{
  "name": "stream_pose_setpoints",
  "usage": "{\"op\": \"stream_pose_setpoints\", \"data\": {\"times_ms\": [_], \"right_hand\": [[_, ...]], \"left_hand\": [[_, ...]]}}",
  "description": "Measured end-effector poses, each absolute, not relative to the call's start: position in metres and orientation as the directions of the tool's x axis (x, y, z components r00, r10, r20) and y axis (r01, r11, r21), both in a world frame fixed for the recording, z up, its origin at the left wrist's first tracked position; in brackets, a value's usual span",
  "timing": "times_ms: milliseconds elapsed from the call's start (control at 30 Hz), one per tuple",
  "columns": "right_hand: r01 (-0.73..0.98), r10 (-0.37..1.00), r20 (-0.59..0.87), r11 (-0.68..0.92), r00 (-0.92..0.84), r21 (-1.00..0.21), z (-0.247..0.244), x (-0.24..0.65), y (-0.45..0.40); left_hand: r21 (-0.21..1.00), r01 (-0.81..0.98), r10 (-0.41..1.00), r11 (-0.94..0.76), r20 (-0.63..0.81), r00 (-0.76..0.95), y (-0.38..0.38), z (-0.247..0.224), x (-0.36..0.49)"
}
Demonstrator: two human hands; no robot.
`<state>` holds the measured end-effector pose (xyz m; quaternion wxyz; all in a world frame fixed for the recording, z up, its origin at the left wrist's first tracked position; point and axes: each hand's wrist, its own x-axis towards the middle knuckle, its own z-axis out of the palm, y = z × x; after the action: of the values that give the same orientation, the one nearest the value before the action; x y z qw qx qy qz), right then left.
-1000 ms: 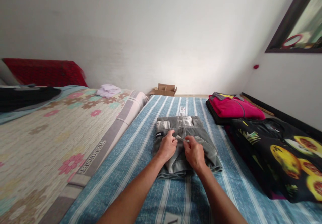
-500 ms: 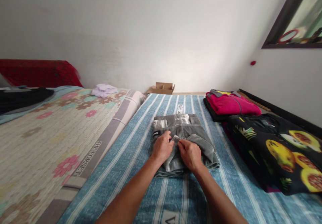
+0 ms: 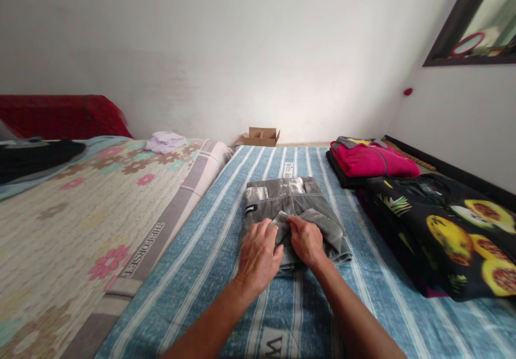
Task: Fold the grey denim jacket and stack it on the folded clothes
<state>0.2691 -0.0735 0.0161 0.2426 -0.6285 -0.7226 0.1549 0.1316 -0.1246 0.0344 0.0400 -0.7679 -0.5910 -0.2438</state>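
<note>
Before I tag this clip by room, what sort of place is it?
Most likely a bedroom: a flower-patterned bedspread lies on the left, a blue striped sheet beside it, and folded clothes rest on that sheet, such as the gray garment and the pink garment.

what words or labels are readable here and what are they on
"THE FORSET": floral sheet border
"With lo": striped sheet, far patch; the rest unreadable
"W": striped sheet, near patch, cut off by the picture's edge
Black label on the grey garment: too blurred to read
Black shirt's neck: any label too small to read
</note>
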Motion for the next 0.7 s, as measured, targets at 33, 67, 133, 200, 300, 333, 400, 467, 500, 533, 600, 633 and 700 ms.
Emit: {"op": "stream_pose_setpoints", "data": {"times_ms": [33, 67, 133, 200, 300, 333, 400, 467, 500, 533, 600, 633, 700], "right_hand": [[0.833, 0.982, 0.162, 0.169, -0.096, -0.527, 0.017, 0.269, -0.074], [0.832, 0.981, 0.169, 0.175, -0.099, -0.527, 0.017, 0.268, -0.074], [0.830, 0.979, 0.176, 0.181, -0.102, -0.528, 0.018, 0.267, -0.074], [0.824, 0.978, 0.180, 0.186, -0.104, -0.535, 0.017, 0.267, -0.073], [0.813, 0.977, 0.188, 0.193, -0.105, -0.550, 0.017, 0.266, -0.072], [0.809, 0.976, 0.190, 0.194, -0.104, -0.555, 0.016, 0.266, -0.072], [0.803, 0.976, 0.194, 0.195, -0.101, -0.563, 0.016, 0.266, -0.072], [0.798, 0.974, 0.201, 0.200, -0.101, -0.569, 0.016, 0.266, -0.072], [0.796, 0.974, 0.204, 0.202, -0.101, -0.570, 0.016, 0.266, -0.072], [0.795, 0.973, 0.206, 0.206, -0.104, -0.571, 0.015, 0.266, -0.071], [0.796, 0.970, 0.218, 0.215, -0.108, -0.565, 0.015, 0.266, -0.072], [0.798, 0.966, 0.233, 0.224, -0.109, -0.559, 0.015, 0.266, -0.072], [0.799, 0.950, 0.290, 0.263, -0.117, -0.540, 0.014, 0.266, -0.077]], "left_hand": [[0.195, 0.938, 0.898, -0.287, 0.394, 0.193, -0.127, 0.034, 0.133], [0.166, 0.946, 0.907, -0.279, 0.370, 0.203, -0.129, 0.034, 0.135], [0.120, 0.954, 0.915, -0.274, 0.338, 0.220, -0.131, 0.033, 0.135], [0.086, 0.956, 0.914, -0.281, 0.329, 0.239, -0.131, 0.029, 0.134], [0.036, 0.954, 0.905, -0.299, 0.327, 0.272, -0.132, 0.023, 0.131], [0.022, 0.953, 0.904, -0.302, 0.324, 0.279, -0.133, 0.021, 0.130], [0.004, 0.952, 0.904, -0.305, 0.317, 0.288, -0.134, 0.017, 0.130], [-0.010, 0.951, 0.901, -0.309, 0.317, 0.296, -0.135, 0.013, 0.130], [-0.020, 0.949, 0.898, -0.313, 0.319, 0.303, -0.135, 0.012, 0.131], [-0.032, 0.947, 0.893, -0.319, 0.323, 0.312, -0.135, 0.010, 0.131], [-0.059, 0.941, 0.882, -0.333, 0.334, 0.334, -0.134, 0.008, 0.132], [-0.069, 0.939, 0.876, -0.338, 0.341, 0.340, -0.134, 0.008, 0.132], [-0.069, 0.938, 0.868, -0.341, 0.359, 0.342, -0.132, 0.007, 0.133]]}}
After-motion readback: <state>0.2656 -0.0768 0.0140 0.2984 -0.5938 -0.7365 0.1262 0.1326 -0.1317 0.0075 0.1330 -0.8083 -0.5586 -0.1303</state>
